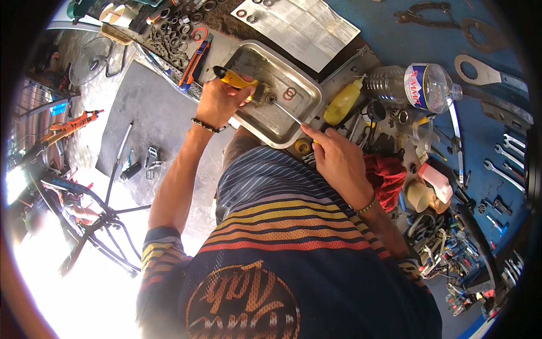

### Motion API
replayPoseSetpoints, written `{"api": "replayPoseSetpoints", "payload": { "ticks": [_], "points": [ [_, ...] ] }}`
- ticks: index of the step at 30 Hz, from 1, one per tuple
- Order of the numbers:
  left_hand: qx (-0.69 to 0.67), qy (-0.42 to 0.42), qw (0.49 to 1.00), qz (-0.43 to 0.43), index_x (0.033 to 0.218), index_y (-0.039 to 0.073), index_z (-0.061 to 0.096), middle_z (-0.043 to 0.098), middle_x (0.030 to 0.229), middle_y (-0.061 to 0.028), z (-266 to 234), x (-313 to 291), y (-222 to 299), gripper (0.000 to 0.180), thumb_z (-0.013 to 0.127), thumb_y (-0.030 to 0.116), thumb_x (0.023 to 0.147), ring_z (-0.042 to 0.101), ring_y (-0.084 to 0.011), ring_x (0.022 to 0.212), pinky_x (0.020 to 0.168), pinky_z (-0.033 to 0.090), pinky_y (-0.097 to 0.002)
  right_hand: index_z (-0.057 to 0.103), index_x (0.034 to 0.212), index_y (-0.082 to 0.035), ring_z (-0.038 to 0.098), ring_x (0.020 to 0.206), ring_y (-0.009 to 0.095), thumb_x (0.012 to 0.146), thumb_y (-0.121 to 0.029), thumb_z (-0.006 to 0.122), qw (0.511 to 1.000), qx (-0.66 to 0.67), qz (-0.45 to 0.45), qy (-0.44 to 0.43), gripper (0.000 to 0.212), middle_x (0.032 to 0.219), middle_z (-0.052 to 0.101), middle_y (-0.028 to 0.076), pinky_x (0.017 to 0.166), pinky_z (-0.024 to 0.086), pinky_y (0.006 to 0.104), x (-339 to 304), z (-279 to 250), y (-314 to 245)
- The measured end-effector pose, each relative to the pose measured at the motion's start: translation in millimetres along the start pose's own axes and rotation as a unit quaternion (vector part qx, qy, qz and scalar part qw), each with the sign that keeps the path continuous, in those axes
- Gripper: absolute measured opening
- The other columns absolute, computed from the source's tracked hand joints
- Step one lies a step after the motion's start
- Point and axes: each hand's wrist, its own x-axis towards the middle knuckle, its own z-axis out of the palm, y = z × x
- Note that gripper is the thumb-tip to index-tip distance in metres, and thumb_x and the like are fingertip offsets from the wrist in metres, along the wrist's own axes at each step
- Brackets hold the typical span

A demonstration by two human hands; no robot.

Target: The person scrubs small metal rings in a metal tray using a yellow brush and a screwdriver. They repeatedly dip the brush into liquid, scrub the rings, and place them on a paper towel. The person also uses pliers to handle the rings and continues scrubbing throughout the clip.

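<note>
Small ring (271,98) sits in a metal tray (261,116) in the upper middle of the frame, at the tip of a thin rod (288,114); whether the rod passes through it I cannot tell. The left hand (221,100) is closed around a yellow brush (235,79), bristles near the ring. Well apart from it, the right hand (340,162) grips the rod, index finger along it. Two reddish rings (289,94) lie just right of the small one. A yellow bottle (343,103) lies right of the tray.
</note>
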Motion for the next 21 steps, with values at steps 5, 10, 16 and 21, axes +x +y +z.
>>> {"api": "replayPoseSetpoints", "payload": {
  "ticks": [5,10,16,21],
  "points": [
    [0.060,0.078,0.993,0.058,0.128,0.000,0.078,0.084,0.108,-0.0082,-10,-6,2,0.028,0.083,0.011,0.102,0.079,-0.0122,0.088,0.076,0.066,-0.0285,0.074,0.146,-0.024,0.071,0.077,0.033,0.101,-0.011,0.071,1.000,-0.012,0.005,0.002,0.047,0.089,0.064,0.011,0.070,0.058,0.0471,8,2,-10],
    [0.082,0.036,0.992,0.089,0.119,0.000,0.082,0.086,0.100,-0.0105,20,-24,18,0.024,0.087,0.011,0.098,0.081,-0.0134,0.087,0.078,0.067,-0.0314,0.073,0.147,-0.019,0.075,0.079,0.037,0.100,-0.011,0.072,1.000,-0.009,0.010,-0.016,0.048,0.097,0.070,0.014,0.070,0.062,0.0489,-2,-1,-9],
    [0.087,0.071,0.987,0.113,0.116,0.003,0.082,0.084,0.094,-0.0146,28,-21,9,0.026,0.089,0.018,0.095,0.083,-0.0243,0.080,0.074,0.065,-0.0355,0.073,0.147,-0.022,0.075,0.078,0.037,0.101,-0.011,0.072,1.000,-0.013,0.010,0.000,0.047,0.096,0.069,0.013,0.069,0.061,0.0498,-12,1,-6],
    [0.099,0.062,0.989,0.093,0.117,0.003,0.083,0.084,0.094,-0.0137,26,-22,17,0.027,0.089,0.018,0.096,0.083,-0.0210,0.081,0.075,0.066,-0.0342,0.071,0.150,-0.022,0.075,0.078,0.037,0.100,-0.011,0.072,0.999,-0.029,0.018,-0.016,0.051,0.096,0.067,0.013,0.068,0.061,0.0498,-17,-3,-8]
  ]
}}
